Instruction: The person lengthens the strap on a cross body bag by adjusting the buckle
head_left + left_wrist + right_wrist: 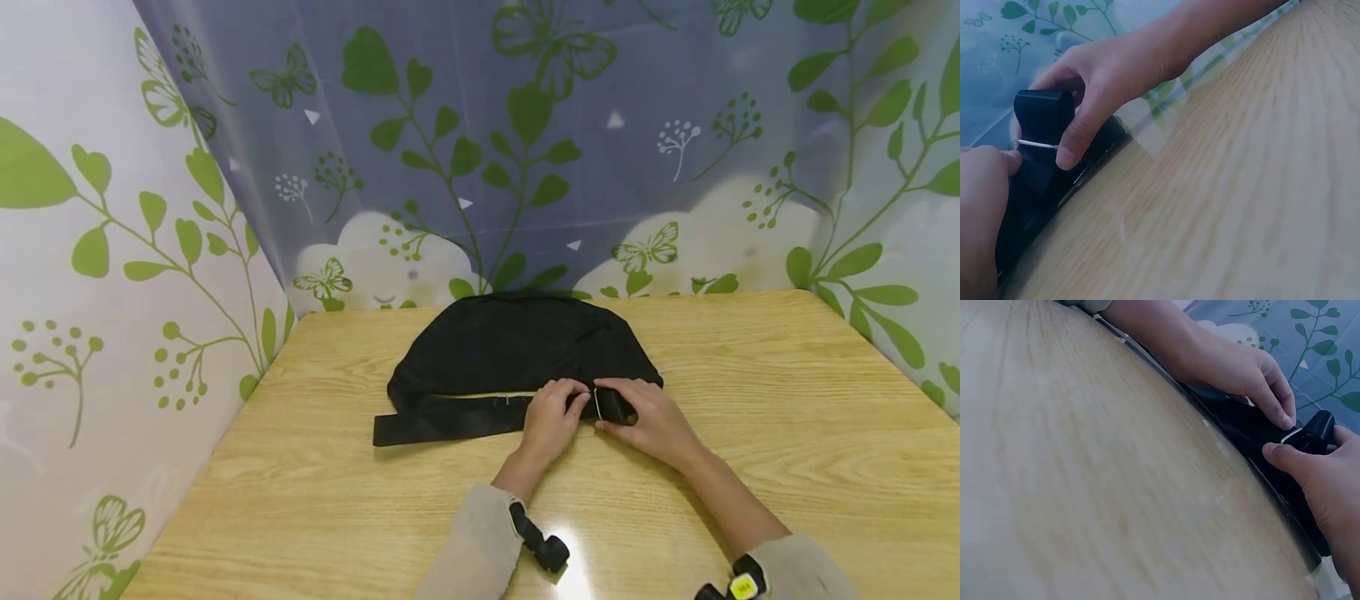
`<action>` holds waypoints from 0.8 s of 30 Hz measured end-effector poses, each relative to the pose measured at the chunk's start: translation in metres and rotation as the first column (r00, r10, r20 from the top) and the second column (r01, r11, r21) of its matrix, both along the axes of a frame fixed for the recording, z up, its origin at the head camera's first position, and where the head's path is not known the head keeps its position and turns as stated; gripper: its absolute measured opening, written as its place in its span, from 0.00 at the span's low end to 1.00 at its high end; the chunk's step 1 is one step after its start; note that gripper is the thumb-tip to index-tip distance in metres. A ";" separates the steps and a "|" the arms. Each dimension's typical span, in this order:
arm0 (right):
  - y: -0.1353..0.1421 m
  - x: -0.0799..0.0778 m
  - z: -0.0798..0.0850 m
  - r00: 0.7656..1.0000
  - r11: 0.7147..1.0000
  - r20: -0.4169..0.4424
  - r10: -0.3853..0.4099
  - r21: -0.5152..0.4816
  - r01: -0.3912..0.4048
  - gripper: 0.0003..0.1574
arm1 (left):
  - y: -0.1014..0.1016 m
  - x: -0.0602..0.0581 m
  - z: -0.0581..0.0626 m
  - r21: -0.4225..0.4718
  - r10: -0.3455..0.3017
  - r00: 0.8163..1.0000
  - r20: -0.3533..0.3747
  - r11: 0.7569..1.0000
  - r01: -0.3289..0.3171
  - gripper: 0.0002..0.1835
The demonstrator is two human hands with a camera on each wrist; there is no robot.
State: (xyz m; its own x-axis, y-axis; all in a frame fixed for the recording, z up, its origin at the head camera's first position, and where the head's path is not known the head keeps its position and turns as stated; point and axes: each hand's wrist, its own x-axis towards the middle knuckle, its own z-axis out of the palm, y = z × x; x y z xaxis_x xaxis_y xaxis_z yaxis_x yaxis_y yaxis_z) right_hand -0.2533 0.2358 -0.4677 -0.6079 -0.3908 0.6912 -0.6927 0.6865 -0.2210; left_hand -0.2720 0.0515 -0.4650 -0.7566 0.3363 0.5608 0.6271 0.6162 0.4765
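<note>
Nearest the camera, well back from the fingers, beige fabric sleeves (476, 546) meet black wrist-worn devices (551, 552), the one on the right arm with a yellow face (744, 587). Ahead, the person's right hand (652, 421) grips a thin silver-coloured metal slider (597, 404) between thumb and fingers, a loop of flat black webbing strap (442, 424) bulging between them. Just beside those fingertips, the left hand (553, 417) pinches the same strap; its end extends to the left of the left-hand fingers. Directly beyond both sets of fingers, a black, half-moon-shaped fabric bag (510, 342) lies on a light wood-grain table (765, 400), which spreads to either side. Farthest from the fingers hangs a blue-and-white backdrop (450, 92) printed with green leaves and butterflies.
</note>
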 end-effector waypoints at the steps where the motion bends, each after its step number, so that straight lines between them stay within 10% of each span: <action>1: 0.000 0.000 0.000 1.000 1.000 0.008 -0.020 0.010 0.020 0.43 | 0.000 0.000 0.000 0.003 0.012 1.000 -0.007 1.000 -0.012 0.06; 15: 0.004 0.001 -0.006 0.999 0.999 0.027 -0.029 0.035 0.028 0.32 | 0.000 0.000 -0.002 0.059 -0.038 0.989 0.143 0.998 0.030 0.11; 24: 0.001 -0.002 -0.003 0.999 0.999 -0.021 -0.036 -0.037 0.035 0.19 | -0.002 0.000 0.001 -0.203 -0.121 0.984 0.132 0.968 0.146 0.33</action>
State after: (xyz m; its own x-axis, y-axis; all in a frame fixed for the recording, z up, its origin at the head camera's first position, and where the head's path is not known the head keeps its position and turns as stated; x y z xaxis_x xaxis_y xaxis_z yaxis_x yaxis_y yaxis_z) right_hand -0.2552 0.2366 -0.4707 -0.6059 -0.3437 0.7174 -0.6728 0.7026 -0.2317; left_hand -0.2716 0.0499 -0.4643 -0.7533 0.5396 0.3761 0.6577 0.6252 0.4202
